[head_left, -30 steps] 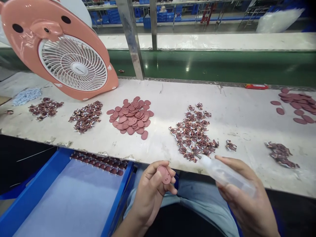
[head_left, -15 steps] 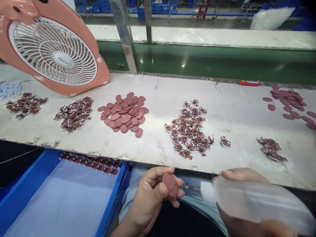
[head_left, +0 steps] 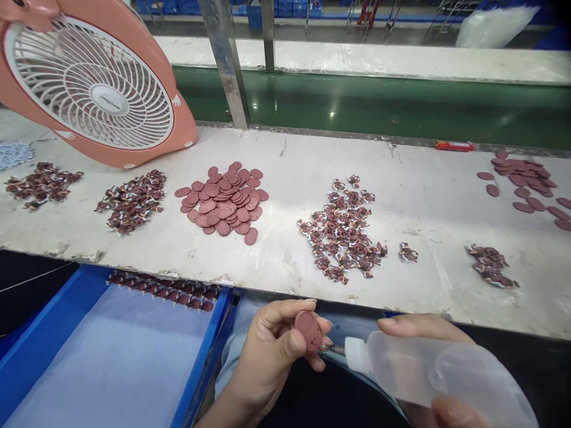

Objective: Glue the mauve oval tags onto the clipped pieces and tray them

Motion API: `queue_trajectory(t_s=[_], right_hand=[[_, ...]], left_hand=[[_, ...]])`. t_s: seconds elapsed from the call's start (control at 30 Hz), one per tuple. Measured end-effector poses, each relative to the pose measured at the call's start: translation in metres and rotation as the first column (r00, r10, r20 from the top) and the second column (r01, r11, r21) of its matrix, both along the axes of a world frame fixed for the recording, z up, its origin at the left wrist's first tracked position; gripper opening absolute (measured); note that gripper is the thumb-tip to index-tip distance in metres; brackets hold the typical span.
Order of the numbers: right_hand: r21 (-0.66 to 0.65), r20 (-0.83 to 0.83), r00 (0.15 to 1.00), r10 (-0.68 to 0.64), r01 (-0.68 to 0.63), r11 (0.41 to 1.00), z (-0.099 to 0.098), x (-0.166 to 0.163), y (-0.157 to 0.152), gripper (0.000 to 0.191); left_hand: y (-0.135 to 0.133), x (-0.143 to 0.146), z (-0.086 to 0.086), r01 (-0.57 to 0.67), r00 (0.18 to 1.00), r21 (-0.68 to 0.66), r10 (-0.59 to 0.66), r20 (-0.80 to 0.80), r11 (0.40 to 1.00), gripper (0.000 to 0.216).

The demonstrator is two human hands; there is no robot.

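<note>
Between thumb and fingers, my left hand (head_left: 279, 342) pinches a reddish-brown oval disc (head_left: 308, 330) with small holes in its face. My right hand (head_left: 428, 327) is wrapped round a translucent squeeze bottle (head_left: 439, 371) lying on its side. The bottle's white cap and thin metal nozzle (head_left: 333, 349) point left, with the tip at the lower edge of the disc. Whether the tip touches it I cannot tell. Beyond my hands, a pile of small brown figures (head_left: 343, 232) lies on the worktable (head_left: 267, 267), with a pile of similar discs (head_left: 223, 205) to its left.
A pink fan (head_left: 109, 98) stands at the back left, near more figure piles (head_left: 134, 202). A blue tray (head_left: 129, 356) at lower left holds rows of brown pieces along its far edge. More discs (head_left: 524, 175) lie at right. A green conveyor belt (head_left: 357, 104) runs behind.
My right hand has brought the bottle left, so its nozzle now reaches the disc. My left hand keeps the disc in nearly the same place. The view has shifted slightly.
</note>
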State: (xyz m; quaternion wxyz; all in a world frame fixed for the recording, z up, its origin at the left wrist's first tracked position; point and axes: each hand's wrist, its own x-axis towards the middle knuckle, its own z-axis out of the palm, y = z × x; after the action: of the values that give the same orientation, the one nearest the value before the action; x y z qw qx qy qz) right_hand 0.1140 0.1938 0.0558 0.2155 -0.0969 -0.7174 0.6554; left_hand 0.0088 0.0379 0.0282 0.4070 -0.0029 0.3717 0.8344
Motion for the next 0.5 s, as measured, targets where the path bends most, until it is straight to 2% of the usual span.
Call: queue_trajectory(t_s=[0.07,0.23,0.4,0.5], right_hand=[[-0.011,-0.024,0.998,0.05,-0.05,0.999,-0.003,0.0,0.003,0.032],[-0.017,-0.031,0.999,0.037,-0.037,0.999,-0.01,0.004,0.003,0.034],[0.068,-0.008,1.0,-0.004,0.004,0.998,-0.012,0.007,0.005,0.034],[0.069,0.009,1.0,0.008,-0.009,0.998,-0.011,0.008,0.008,0.034]], left_hand=[[0.0,0.0,0.0,-0.001,1.0,0.006,0.001,-0.01,1.0,0.028],[0.0,0.0,-0.002,-0.002,1.0,0.019,0.002,-0.009,1.0,0.027],[-0.001,0.001,-0.001,-0.002,1.0,0.016,0.002,-0.011,1.0,0.026],[-0.001,0.002,-0.001,0.003,1.0,0.025,-0.003,-0.012,1.0,0.026]])
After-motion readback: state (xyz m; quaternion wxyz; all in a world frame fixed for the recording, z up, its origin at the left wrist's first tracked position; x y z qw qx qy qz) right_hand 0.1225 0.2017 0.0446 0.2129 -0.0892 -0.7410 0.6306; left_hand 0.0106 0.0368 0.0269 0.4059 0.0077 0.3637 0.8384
